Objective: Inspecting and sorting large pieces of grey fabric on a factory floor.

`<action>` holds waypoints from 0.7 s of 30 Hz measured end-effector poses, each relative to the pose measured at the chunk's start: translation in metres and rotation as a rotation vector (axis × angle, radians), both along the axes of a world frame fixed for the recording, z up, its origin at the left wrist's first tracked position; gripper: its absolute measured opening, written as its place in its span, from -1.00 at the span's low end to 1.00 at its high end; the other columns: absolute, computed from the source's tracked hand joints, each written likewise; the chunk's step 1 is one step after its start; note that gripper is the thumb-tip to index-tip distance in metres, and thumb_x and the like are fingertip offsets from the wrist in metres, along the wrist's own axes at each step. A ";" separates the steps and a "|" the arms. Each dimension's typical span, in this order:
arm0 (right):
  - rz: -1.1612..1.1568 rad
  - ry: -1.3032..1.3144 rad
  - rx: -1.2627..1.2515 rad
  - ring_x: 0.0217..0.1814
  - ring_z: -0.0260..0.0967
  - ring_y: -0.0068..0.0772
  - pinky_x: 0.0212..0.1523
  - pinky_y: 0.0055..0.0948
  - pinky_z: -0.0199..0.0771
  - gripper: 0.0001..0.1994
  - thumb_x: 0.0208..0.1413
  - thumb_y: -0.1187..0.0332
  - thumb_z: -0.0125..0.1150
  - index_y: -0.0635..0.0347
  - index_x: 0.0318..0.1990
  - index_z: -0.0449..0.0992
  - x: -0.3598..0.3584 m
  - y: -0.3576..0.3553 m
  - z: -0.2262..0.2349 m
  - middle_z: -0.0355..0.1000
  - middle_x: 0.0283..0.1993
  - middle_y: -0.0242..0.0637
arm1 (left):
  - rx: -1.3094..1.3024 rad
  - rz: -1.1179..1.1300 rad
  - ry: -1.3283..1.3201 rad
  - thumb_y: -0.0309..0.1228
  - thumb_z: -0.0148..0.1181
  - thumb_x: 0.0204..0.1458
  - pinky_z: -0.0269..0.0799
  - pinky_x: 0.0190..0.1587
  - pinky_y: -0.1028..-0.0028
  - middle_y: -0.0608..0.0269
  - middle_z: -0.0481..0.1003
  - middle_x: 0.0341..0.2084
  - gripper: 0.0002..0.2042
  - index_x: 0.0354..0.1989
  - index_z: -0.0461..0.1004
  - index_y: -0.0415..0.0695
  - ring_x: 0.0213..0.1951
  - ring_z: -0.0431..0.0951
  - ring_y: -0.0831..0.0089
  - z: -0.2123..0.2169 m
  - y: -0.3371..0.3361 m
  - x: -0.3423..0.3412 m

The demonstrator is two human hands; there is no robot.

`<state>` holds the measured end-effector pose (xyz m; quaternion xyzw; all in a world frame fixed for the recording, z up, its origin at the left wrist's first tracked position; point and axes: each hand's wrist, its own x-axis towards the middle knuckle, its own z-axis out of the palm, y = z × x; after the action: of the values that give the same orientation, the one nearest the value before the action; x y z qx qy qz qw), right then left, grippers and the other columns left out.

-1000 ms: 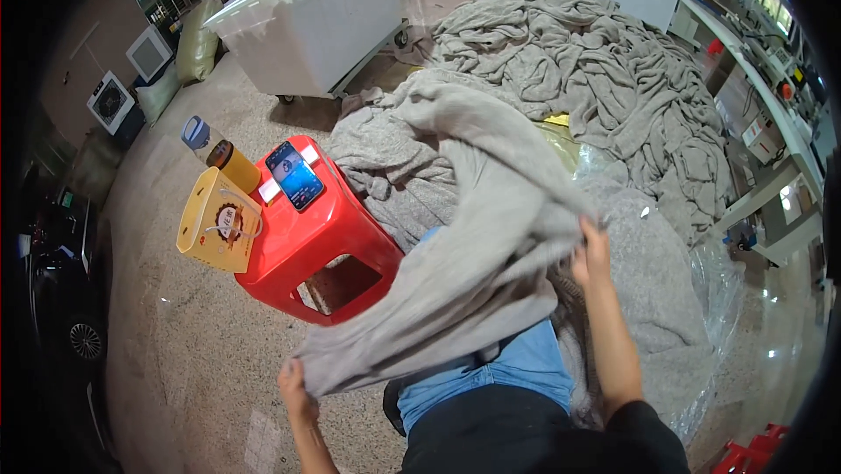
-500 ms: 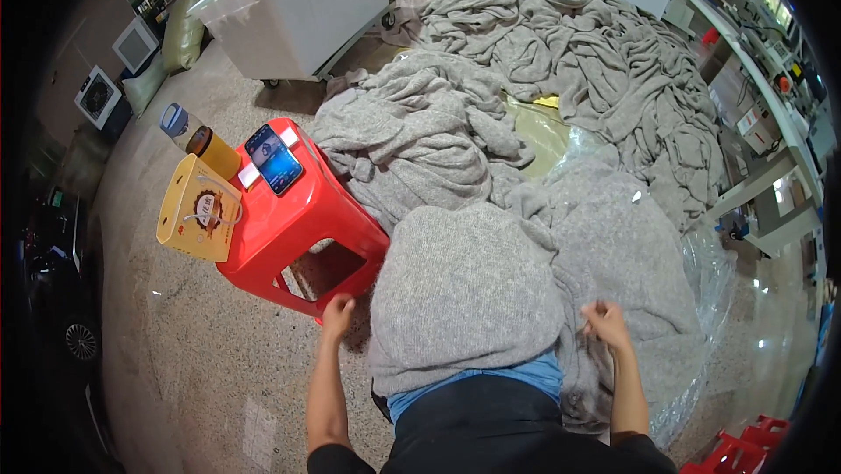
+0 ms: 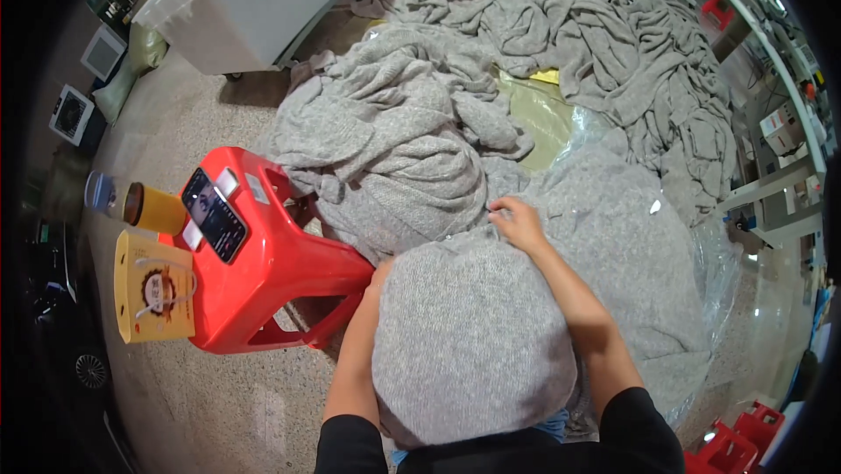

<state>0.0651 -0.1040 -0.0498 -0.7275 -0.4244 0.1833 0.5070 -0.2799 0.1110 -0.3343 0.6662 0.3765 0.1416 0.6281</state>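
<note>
A large grey knit panel (image 3: 473,334) lies over my lap, bulging smoothly toward me. My right hand (image 3: 519,223) is past its far edge, fingers bent and pressed together at the fold of the knit pile (image 3: 385,137). What is between those fingertips, if anything, is too small to make out. My left hand (image 3: 382,272) is at the panel's far left edge, close to the red stool. Its fingers are hidden behind the knit. More grey knit (image 3: 622,255) spreads out at my right.
The red plastic stool (image 3: 263,246) carries a phone (image 3: 213,214), a yellow-bodied cup (image 3: 156,208) and a yellow paper bag (image 3: 158,290). Beyond are a wheeled white bin (image 3: 245,10) and a big grey knit heap (image 3: 578,27). At right stands a workbench (image 3: 788,97); red stools (image 3: 740,443) are lower right.
Both hands have moved forward from the sides of my lap to the panel's far edge, the right one also inward. The view has shifted, so the stool appears farther left.
</note>
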 end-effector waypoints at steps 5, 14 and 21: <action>0.181 -0.144 -0.487 -0.06 0.40 -0.14 -0.03 -0.26 0.36 -0.58 -0.12 0.14 0.26 0.08 -0.08 0.48 0.053 -0.042 -0.140 0.45 -0.09 -0.18 | -0.086 -0.167 0.004 -0.30 0.08 -0.05 0.38 -0.24 0.26 0.02 0.51 -0.38 -0.77 -0.27 0.49 -0.16 -0.24 0.49 0.20 0.015 -0.057 0.127; 0.117 0.014 -0.716 0.00 0.34 -0.01 -0.06 -0.19 0.37 -0.64 -0.14 0.26 0.14 -0.01 -0.09 0.48 0.048 -0.077 -0.172 0.36 0.02 -0.09 | 0.100 -0.071 0.069 -0.41 0.12 -0.08 0.34 -0.36 0.39 0.21 0.48 -0.52 -0.85 -0.37 0.49 -0.21 -0.40 0.42 0.43 0.074 -0.052 0.113; -0.386 -0.320 0.009 -0.17 0.34 -0.14 -0.13 -0.35 0.34 -0.63 -0.28 0.58 -0.02 0.16 -0.22 0.49 0.092 -0.067 0.014 0.36 -0.29 -0.17 | 0.241 0.060 -0.020 -0.54 0.14 -0.12 0.22 -0.52 0.57 0.45 0.35 -0.68 -0.94 -0.44 0.47 -0.24 -0.59 0.25 0.68 0.231 -0.056 0.143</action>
<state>0.1568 -0.1706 -0.0360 -0.8125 -0.3531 -0.0364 0.4625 -0.1371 0.0546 -0.1028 0.7240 0.3702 0.2110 0.5425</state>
